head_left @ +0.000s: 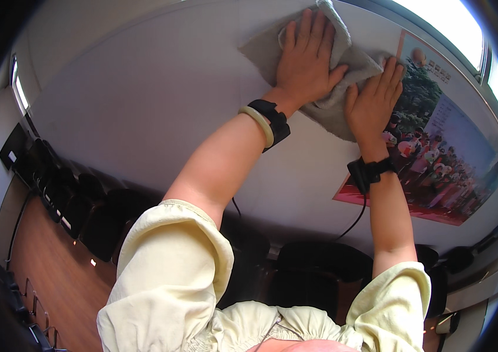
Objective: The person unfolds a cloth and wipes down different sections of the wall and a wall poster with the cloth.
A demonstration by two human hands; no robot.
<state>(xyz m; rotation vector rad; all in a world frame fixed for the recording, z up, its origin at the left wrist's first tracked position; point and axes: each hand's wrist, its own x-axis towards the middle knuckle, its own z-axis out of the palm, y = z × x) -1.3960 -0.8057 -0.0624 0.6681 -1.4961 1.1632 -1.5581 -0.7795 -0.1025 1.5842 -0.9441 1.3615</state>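
Observation:
A grey cloth (334, 114) lies spread and partly folded against a pale wall (161, 100), high up in front of me. My left hand (307, 61) presses flat on it, fingers stretched upward and thumb apart. Just to the right, my right hand (375, 102) is also flat, with its fingers extended over the cloth's right edge, beside a poster (436, 141). Black bands circle both wrists, and a pale bangle (258, 126) sits on the left one.
The poster shows a crowd and a tree. Bright windows (448, 23) line the upper right. Rows of black chairs (307, 264) stand below the wall and along the left, over a brown wooden floor (61, 258). A thin black cable (359, 217) hangs from my right wristband.

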